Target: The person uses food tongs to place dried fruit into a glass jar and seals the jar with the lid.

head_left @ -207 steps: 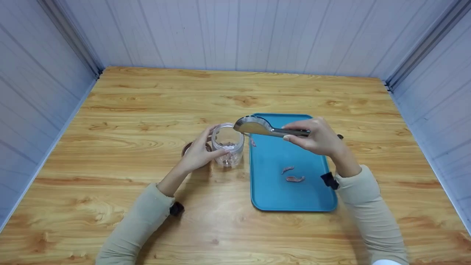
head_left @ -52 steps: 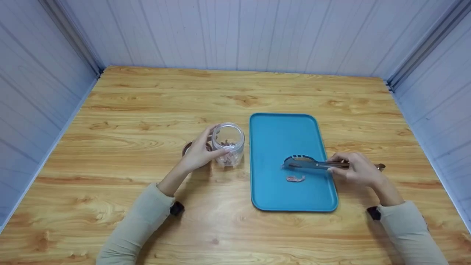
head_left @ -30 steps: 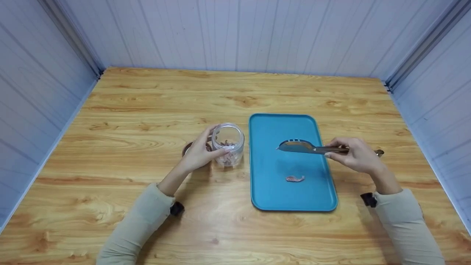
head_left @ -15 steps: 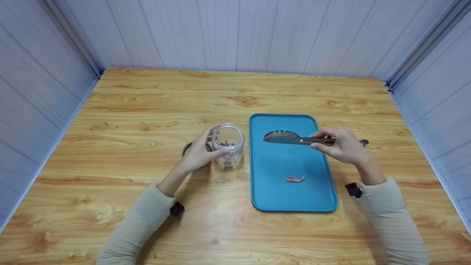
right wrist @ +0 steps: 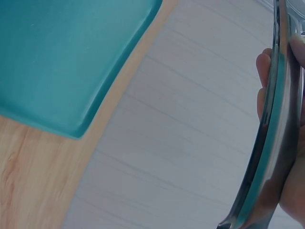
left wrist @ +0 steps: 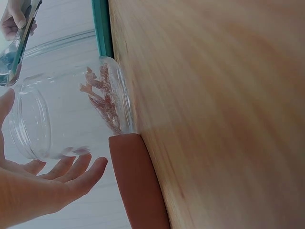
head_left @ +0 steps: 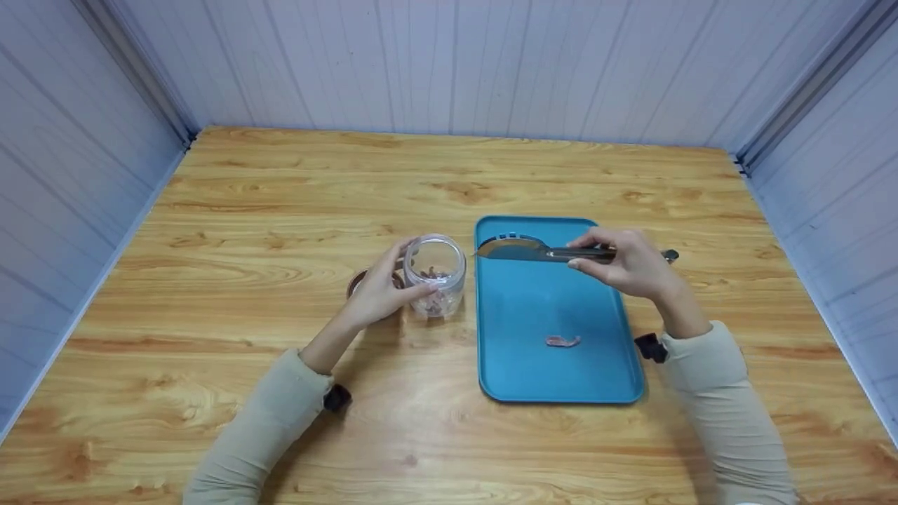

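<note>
My left hand [head_left: 382,291] holds a clear jar [head_left: 436,298] upright on the table, thumb on its near side and fingers round the far side. Several pinkish-brown strips [left wrist: 106,98] lie at the jar's bottom in the left wrist view. My right hand [head_left: 631,263] grips metal tongs [head_left: 515,249] by the handle, above the blue tray [head_left: 519,365]. The tongs' tip points left, just right of the jar's rim, with a tiny bit of something showing at its end. One pinkish strip [head_left: 563,341] lies on the tray.
A reddish-brown round lid [head_left: 356,282] lies on the table left of the jar, partly hidden by my left hand. The wooden table [head_left: 316,189] is bounded by pale panel walls [head_left: 449,63] at the back and sides.
The tongs have taken one of the two strips lying mid-tray; my right hand has lifted them and moved left toward the jar. My left hand and the jar have stayed still.
</note>
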`<state>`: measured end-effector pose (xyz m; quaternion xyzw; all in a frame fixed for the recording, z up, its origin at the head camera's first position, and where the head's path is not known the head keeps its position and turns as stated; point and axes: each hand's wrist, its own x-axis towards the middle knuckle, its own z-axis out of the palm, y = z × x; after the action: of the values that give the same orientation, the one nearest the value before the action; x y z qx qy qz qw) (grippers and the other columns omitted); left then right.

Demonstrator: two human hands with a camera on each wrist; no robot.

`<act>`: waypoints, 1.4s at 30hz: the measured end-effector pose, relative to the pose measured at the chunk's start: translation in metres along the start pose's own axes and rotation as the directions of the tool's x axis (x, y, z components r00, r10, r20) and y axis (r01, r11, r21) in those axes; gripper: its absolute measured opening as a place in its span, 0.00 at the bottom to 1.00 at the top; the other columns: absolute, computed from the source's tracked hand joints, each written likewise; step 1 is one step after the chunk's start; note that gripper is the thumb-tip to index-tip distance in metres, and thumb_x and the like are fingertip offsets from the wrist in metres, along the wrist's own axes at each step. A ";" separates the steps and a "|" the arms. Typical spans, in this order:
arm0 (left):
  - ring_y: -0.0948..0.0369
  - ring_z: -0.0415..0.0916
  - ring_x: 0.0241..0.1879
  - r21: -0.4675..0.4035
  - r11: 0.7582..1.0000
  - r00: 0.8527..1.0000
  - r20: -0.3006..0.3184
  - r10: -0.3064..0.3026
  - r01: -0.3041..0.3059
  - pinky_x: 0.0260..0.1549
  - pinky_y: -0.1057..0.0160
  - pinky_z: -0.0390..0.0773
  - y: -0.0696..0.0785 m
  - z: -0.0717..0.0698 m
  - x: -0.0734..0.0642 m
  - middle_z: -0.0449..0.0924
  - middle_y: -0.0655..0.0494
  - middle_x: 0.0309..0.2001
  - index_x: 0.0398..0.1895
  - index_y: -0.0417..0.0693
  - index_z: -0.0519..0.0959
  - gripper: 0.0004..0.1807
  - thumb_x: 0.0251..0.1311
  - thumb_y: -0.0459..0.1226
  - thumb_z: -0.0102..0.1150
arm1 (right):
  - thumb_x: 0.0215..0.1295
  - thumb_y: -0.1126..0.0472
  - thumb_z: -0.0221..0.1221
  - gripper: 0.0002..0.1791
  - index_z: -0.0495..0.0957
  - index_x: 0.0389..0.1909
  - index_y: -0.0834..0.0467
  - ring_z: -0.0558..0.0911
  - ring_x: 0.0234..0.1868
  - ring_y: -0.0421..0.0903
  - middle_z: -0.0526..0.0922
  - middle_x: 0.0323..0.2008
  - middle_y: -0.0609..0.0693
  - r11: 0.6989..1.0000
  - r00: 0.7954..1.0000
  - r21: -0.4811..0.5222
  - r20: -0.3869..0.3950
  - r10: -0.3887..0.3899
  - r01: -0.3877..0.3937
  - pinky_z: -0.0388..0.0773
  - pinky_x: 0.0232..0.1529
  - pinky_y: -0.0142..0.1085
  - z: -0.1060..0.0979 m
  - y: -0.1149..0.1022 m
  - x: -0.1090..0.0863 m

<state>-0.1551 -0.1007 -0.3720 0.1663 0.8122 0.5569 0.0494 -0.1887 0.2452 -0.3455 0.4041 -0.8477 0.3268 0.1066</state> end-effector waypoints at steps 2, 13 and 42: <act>0.47 0.63 0.52 0.001 1.000 1.000 0.002 -0.003 0.003 0.45 0.53 0.68 0.001 0.000 0.000 0.62 0.38 0.56 0.63 0.34 0.54 0.39 0.48 0.33 0.63 | 0.50 0.68 0.63 0.09 0.79 0.34 0.59 0.68 0.16 0.35 0.80 0.28 0.47 1.000 1.000 -0.009 -0.002 -0.021 0.021 0.63 0.14 0.28 0.002 0.002 0.004; 0.47 0.64 0.51 -0.022 0.999 1.000 0.001 0.024 -0.024 0.40 0.52 0.69 -0.032 0.002 0.010 0.64 0.44 0.56 0.63 0.43 0.56 0.41 0.46 0.39 0.66 | 0.52 0.63 0.62 0.08 0.79 0.34 0.59 0.69 0.17 0.35 0.80 0.29 0.48 0.997 0.997 -0.023 0.001 -0.076 0.076 0.62 0.15 0.31 0.012 -0.005 0.028; 0.45 0.62 0.53 0.007 1.000 1.000 0.002 0.004 -0.004 0.47 0.50 0.66 0.003 -0.001 -0.001 0.62 0.37 0.56 0.62 0.35 0.55 0.39 0.48 0.33 0.64 | 0.50 0.64 0.64 0.13 0.78 0.38 0.60 0.78 0.31 0.44 0.80 0.34 0.50 0.995 0.996 -0.042 0.027 -0.091 0.092 0.74 0.29 0.38 0.006 -0.001 0.012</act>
<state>-0.1534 -0.1007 -0.3687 0.1684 0.8139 0.5539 0.0485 -0.1959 0.2334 -0.3443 0.4441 -0.8364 0.2982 0.1197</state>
